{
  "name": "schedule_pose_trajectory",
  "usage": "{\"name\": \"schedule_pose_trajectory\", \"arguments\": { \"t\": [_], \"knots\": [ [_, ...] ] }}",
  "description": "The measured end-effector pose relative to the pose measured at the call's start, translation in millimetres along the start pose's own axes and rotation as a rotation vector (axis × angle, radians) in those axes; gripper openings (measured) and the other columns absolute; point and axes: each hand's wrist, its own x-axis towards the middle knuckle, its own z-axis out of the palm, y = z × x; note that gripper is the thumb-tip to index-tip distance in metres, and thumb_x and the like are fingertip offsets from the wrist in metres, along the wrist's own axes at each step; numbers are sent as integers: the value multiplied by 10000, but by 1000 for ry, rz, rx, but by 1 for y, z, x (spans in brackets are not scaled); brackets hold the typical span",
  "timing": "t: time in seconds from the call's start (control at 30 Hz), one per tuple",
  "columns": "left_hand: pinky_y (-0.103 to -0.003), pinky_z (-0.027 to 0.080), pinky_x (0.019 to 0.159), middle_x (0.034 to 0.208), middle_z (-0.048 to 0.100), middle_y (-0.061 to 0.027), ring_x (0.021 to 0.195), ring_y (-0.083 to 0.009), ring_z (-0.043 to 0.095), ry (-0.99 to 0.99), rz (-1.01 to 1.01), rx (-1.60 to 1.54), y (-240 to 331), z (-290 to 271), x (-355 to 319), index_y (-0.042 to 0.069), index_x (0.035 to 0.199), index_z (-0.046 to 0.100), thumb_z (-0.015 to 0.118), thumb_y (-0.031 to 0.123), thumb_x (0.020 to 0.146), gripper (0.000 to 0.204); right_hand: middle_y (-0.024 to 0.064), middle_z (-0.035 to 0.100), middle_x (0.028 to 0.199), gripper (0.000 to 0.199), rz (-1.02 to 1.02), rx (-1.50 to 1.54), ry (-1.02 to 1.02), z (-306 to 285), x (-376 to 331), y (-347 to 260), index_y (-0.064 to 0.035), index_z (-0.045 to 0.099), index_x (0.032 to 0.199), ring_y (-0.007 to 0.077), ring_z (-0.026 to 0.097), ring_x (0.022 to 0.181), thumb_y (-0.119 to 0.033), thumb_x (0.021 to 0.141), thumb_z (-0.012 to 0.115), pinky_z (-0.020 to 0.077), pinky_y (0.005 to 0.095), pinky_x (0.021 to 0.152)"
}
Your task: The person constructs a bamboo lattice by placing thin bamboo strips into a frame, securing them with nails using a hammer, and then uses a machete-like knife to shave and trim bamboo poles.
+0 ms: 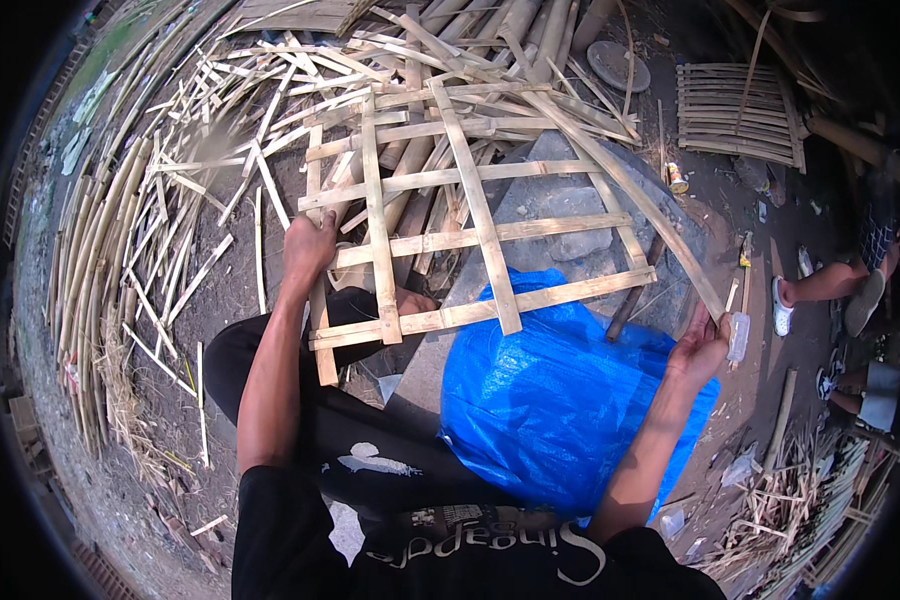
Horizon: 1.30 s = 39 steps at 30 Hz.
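bamboo poles [102,270] lie far left; the left hand [310,243] grips the left side of a bamboo lattice [473,197], partly over a blue tarp [560,390]; a long bamboo strip [635,192] slants down to the right hand [699,348], closed on its lower end.

text: large pale lettering [488,545] | on: wearer's black shirt [420,585], front | orientation: upside down in view

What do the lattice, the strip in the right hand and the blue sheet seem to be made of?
The lattice looks like split bamboo, pale and unpainted: joint-like marks cross some slats. The strip is likely bamboo too, being similarly pale and thin. The blue sheet seems glossy plastic: its creases shine.
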Motion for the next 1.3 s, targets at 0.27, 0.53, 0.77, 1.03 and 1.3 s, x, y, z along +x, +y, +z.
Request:
{"name": "schedule_pose_trajectory", "arguments": {
  "t": [0.27, 0.53, 0.77, 1.03, 1.3],
  "knots": [
    [-531, 506, 882, 969, 645, -400, 978, -513, 655, 104, 93, -59, -12, -3, 8, -163, 951, 660, 618, 443, 938, 608, 291, 575, 1239, 350, -52, -108, 106, -45, -66, -65, 175, 469, 1262, 348, 590, 1211, -100, 1047, 475, 541, 412, 1068],
    [-521, 509, 900, 1014, 649, -390, 1026, -503, 650, 55, 72, -65, 9, -5, -3, -155, 990, 673, 615, 471, 934, 630, 187, 612, 1259, 434, 193, -42, -5, -6, -112, -2, 85, 522, 1298, 240, 575, 1236, -267, 1045, 537, 514, 330, 1009],
    [-513, 505, 888, 985, 656, -385, 998, -501, 657, 47, 83, -81, -7, -5, -1, -150, 1007, 666, 641, 494, 912, 651, 107, 692, 1062, 403, 456, -408, -28, -9, -151, 49, 4, 621, 1196, 99, 575, 770, -318, 962, 679, 485, 266, 649],
    [-490, 518, 823, 900, 673, -365, 909, -464, 691, 88, 96, -26, -16, 3, 4, -164, 1015, 662, 682, 450, 908, 623, 136, 726, 1018, 221, 477, -284, -212, -8, -159, 27, 2, 693, 1050, 99, 608, 788, -206, 978, 668, 489, 229, 721],
    [-437, 530, 831, 963, 712, -290, 902, -366, 716, 151, 111, -95, -39, -15, 1, -119, 1128, 657, 741, 286, 883, 480, 160, 723, 1057, 207, 189, -155, -331, 68, -106, -13, 15, 690, 1069, 114, 640, 868, -172, 987, 652, 498, 235, 782]
  ]
}}
